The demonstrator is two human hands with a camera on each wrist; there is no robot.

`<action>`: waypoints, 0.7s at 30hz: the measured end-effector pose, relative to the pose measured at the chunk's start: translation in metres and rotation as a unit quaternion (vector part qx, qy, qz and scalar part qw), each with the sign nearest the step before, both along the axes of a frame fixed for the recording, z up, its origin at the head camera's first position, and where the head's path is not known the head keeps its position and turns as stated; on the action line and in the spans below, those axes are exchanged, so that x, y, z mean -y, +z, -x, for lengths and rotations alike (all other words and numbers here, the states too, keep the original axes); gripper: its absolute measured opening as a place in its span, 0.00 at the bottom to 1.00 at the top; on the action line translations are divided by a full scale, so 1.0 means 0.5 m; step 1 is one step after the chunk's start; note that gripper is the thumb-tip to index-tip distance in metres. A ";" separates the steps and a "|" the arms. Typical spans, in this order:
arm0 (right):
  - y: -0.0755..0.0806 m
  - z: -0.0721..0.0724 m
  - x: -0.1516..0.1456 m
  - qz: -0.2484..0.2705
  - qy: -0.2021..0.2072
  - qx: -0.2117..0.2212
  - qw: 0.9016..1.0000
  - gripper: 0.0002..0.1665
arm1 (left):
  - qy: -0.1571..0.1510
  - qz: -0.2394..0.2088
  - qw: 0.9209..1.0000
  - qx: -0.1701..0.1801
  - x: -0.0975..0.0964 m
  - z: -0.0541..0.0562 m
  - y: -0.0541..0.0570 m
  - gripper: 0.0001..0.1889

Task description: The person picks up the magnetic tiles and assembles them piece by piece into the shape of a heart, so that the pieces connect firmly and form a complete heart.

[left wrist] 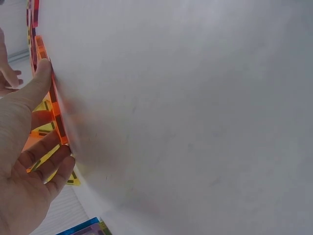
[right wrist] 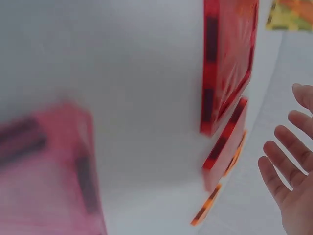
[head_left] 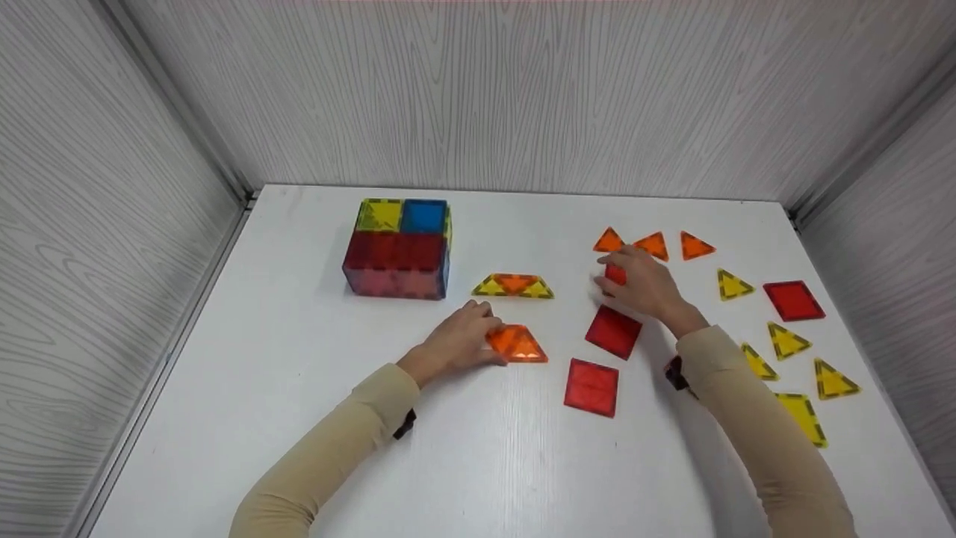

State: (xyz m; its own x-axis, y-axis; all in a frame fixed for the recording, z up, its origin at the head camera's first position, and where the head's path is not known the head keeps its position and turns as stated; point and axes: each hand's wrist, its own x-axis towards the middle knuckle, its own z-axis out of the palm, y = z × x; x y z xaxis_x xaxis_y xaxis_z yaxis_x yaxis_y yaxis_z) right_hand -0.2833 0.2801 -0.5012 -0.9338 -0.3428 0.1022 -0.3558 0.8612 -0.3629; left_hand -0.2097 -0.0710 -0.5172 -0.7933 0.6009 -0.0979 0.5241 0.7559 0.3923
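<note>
My left hand [head_left: 457, 338] pinches the left end of a trapezoid of joined orange triangle tiles [head_left: 527, 348]; in the left wrist view the thumb lies along one side of the orange tiles [left wrist: 59, 125] and fingers reach round the other. Just behind it lies a yellow and orange trapezoid of tiles [head_left: 514, 285]. Over a small red tile [head_left: 615, 274] hovers my right hand [head_left: 647, 284], which partly hides it. The right wrist view shows that hand's fingers [right wrist: 288, 147] spread, with nothing between them. Two red square tiles [head_left: 614, 332] lie nearer to me.
A box built of yellow, blue and red square tiles [head_left: 396, 252] stands at the back left. Several orange triangles [head_left: 696, 246] lie at the back right. Yellow triangles [head_left: 788, 341], a red square [head_left: 794, 300] and a yellow square [head_left: 806, 418] are spread along the right side.
</note>
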 end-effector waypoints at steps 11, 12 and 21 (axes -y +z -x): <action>-0.021 0.085 -0.007 -0.093 -0.051 0.032 0.994 0.31 | -0.006 0.003 1.000 0.009 0.000 -0.008 0.003 0.32; -0.021 0.088 -0.004 -0.099 -0.051 0.037 0.993 0.32 | -0.007 0.003 1.000 0.008 0.000 -0.008 0.004 0.31; -0.027 0.080 0.043 -0.103 -0.024 0.058 0.993 0.33 | -0.005 -0.002 1.000 0.010 0.004 -0.003 0.005 0.31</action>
State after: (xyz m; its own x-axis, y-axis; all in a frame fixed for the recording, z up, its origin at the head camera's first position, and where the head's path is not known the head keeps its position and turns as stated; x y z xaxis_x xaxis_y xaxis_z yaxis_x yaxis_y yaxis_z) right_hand -0.3231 0.2588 -0.5145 -0.9512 -0.2997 -0.0739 -0.2785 0.9364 -0.2135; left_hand -0.2084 -0.0728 -0.5148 -0.7856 0.6087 -0.1109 0.5231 0.7492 0.4063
